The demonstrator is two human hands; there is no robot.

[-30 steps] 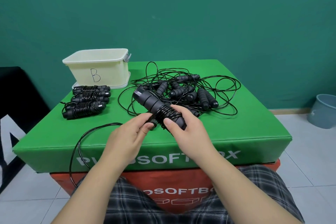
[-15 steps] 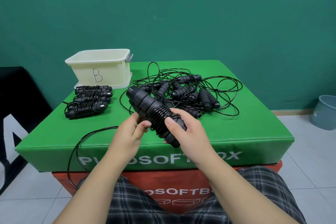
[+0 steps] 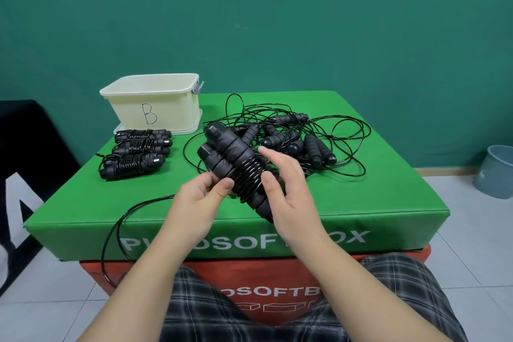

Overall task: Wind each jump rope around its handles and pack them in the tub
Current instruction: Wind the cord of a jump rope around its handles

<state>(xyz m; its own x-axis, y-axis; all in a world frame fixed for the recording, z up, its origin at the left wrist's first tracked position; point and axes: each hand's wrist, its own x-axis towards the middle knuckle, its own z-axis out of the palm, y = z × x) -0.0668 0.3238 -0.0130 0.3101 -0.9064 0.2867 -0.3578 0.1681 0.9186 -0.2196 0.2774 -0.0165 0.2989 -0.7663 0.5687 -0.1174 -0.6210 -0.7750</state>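
I see my right hand (image 3: pixel 288 189) curled round the lower end of the 2 paired handles (image 3: pixel 236 166), thumb across the coils. My left hand (image 3: pixel 200 197) pinches the rope (image 3: pixel 116 230) just beside them; its slack loops off the surface (image 3: pixel 388 197) at 7 o'clock. Tub (image 3: pixel 155 103) sits at 11, wound ropes (image 3: pixel 136 153) just before it, tangle (image 3: pixel 291 141) at 1.
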